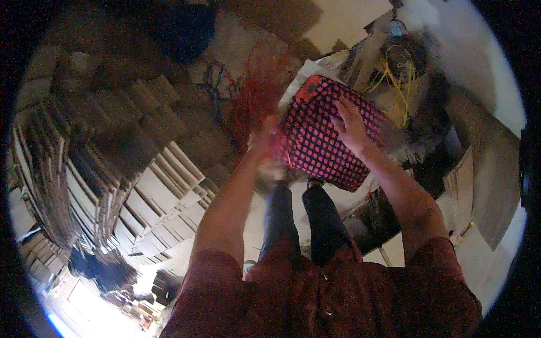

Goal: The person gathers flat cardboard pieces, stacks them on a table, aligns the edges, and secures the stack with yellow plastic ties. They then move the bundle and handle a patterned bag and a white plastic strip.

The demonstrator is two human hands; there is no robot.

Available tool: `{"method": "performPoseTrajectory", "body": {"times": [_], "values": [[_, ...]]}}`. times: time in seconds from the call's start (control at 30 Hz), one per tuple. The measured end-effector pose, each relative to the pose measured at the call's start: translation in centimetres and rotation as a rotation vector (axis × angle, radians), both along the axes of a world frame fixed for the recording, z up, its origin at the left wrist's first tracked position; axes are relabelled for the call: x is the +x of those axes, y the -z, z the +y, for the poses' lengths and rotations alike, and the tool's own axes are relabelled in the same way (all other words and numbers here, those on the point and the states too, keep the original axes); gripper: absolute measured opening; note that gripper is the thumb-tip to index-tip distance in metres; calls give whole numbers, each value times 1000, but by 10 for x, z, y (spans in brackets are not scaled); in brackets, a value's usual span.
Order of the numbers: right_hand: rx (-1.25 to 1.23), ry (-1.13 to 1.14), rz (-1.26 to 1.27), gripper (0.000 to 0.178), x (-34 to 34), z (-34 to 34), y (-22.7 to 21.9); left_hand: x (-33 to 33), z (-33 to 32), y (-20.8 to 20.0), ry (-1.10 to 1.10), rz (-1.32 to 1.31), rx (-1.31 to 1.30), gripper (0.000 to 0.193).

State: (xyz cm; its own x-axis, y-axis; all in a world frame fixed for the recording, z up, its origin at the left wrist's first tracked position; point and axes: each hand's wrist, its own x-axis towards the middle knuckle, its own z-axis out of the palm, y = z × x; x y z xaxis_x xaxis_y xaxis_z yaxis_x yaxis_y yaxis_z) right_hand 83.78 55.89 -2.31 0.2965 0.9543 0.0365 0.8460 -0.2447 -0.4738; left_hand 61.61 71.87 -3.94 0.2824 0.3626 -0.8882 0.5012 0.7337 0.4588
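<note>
In front of me is a boxy black thing with rows of pink spots (pixel 324 132) and a red patch at its far left corner. It sits tilted beyond my feet; whether it is a bag, a box or a cushion I cannot make out. My right hand (pixel 350 125) lies on its top with the fingers stretched out and spread. At its left side is my left hand (pixel 262 138), close to or touching the edge; its fingers are smeared by motion. Just beyond the left hand lies a tangle of red cord or netting (pixel 259 79).
Stacks of flattened cardboard (pixel 163 197) fill the left side. Yellow cord (pixel 397 84) hangs over dark items at the far right. A large brown sheet (pixel 487 169) leans at the right. Bright light enters at the lower left.
</note>
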Motion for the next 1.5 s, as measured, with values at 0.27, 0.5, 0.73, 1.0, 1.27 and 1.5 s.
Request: {"method": "performPoseTrajectory", "body": {"times": [0.27,0.5,0.73,1.0,1.27,1.5], "values": [[-232,-113,-263,62,8,22,61,-49,8,151,-441,-74,191,61],[-106,-123,-167,64,11,20,86,-105,68,266,-325,56,552,64],[-58,-172,-200,63,18,11,117,-15,108,296,419,136,586,65],[-47,-150,-255,65,15,13,123,31,68,334,747,262,516,64],[-63,-144,-251,67,16,10,124,15,53,344,551,353,595,63],[-52,-143,-256,66,16,10,127,-12,76,353,228,467,591,63]]}}
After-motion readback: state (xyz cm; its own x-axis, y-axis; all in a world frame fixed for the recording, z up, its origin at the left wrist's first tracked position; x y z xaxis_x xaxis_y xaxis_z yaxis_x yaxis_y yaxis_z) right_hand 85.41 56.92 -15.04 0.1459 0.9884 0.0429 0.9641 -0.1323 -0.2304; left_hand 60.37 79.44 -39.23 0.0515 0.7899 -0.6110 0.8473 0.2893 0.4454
